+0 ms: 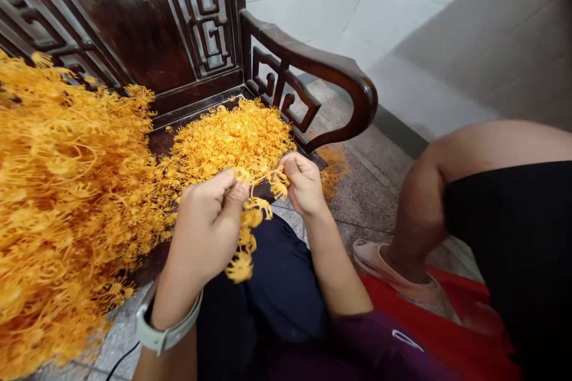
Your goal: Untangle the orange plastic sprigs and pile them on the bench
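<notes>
My left hand (203, 229) is closed in a pinch on a yellow-orange cluster of spidery, flower-like plastic pieces (241, 265). The cluster dangles below its fingertips, over my lap. Close by on the right, my right hand (307, 186) pinches the other end of the same frilly material, and thin strands stretch between the two hands. Just beyond the fingers lies a low pile of similar small pieces (232, 137) on the bench seat. A much larger, tangled heap of these pieces (67, 190) rises at the left. My fingers partly hide what they grip.
The dark carved wooden bench has a curved armrest (313, 50) at the right of the piles. Loose orange bits (333, 169) lie on the floor beneath it. Another person's bare leg (415, 208) and pink sandal (393, 271) are at right, by a red cloth (465, 333).
</notes>
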Demonstrator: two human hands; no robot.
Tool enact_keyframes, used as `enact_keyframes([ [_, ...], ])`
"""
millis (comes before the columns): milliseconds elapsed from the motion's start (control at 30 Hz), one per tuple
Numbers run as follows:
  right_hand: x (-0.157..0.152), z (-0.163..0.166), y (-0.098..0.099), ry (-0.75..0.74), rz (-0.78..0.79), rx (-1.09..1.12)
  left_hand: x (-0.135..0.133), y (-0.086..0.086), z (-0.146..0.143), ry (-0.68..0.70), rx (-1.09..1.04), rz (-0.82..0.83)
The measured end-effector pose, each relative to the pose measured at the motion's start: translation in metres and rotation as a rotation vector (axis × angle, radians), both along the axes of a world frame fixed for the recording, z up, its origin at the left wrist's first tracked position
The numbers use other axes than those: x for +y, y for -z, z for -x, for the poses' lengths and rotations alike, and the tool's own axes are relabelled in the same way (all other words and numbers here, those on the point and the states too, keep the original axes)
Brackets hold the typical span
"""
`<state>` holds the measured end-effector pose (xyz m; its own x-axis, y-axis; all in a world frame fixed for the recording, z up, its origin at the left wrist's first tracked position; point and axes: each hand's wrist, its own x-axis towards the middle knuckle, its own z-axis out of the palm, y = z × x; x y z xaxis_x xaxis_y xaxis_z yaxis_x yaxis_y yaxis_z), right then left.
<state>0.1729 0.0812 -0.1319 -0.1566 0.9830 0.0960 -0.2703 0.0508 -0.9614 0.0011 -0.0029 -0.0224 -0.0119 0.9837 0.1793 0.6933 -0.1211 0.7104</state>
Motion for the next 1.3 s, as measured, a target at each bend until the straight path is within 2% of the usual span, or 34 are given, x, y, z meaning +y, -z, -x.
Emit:
enact_keyframes([
  [133, 0.034, 0.017, 0.017, 0.101, 0.109, 0.082, -0.006, 0.0, 0.002, -0.068, 0.152, -0.053],
  [233, 0.057, 0.019, 0.034, 0.234, 0.241, 0.11, -0.008, 0.001, 0.011, -0.209, 0.204, -0.12],
  [367, 0.058, 0.023, 0.045, 0.088, 0.245, 0.114, -0.004, 0.008, 0.026, -0.373, 0.227, -0.135],
  [433, 0.059, 0.027, 0.04, 0.023, 0.152, 0.071, 0.0, 0.011, 0.029, -0.417, 0.218, -0.129],
  [533, 0.079, 0.032, 0.022, 0.012, -0.123, -0.104, 0.005, 0.013, 0.032, -0.457, 0.23, -0.117],
  [633, 0.11, 0.033, 0.0, 0.055, -0.406, -0.362, 0.008, 0.015, 0.034, -0.489, 0.211, -0.11],
  [700, 0.118, 0.034, -0.013, 0.121, -0.489, -0.469, 0.009, 0.017, 0.034, -0.525, 0.174, -0.137],
  [767, 0.109, 0.037, -0.023, 0.097, -0.447, -0.392, 0.009, 0.017, 0.034, -0.552, 0.13, -0.171],
  [900, 0.057, 0.048, -0.031, -0.286, -0.09, 0.044, 0.008, 0.015, 0.03, -0.544, 0.079, -0.206],
  [967, 0.035, 0.053, -0.03, -0.355, 0.008, 0.176, 0.008, 0.013, 0.028, -0.54, 0.078, -0.228],
  [1100, 0.019, 0.062, -0.026, -0.23, 0.035, 0.271, 0.005, 0.013, 0.027, -0.508, 0.066, -0.253],
  [1300, 0.033, 0.07, -0.013, -0.031, 0.103, 0.421, 0.002, 0.016, 0.025, -0.402, 0.101, -0.198],
])
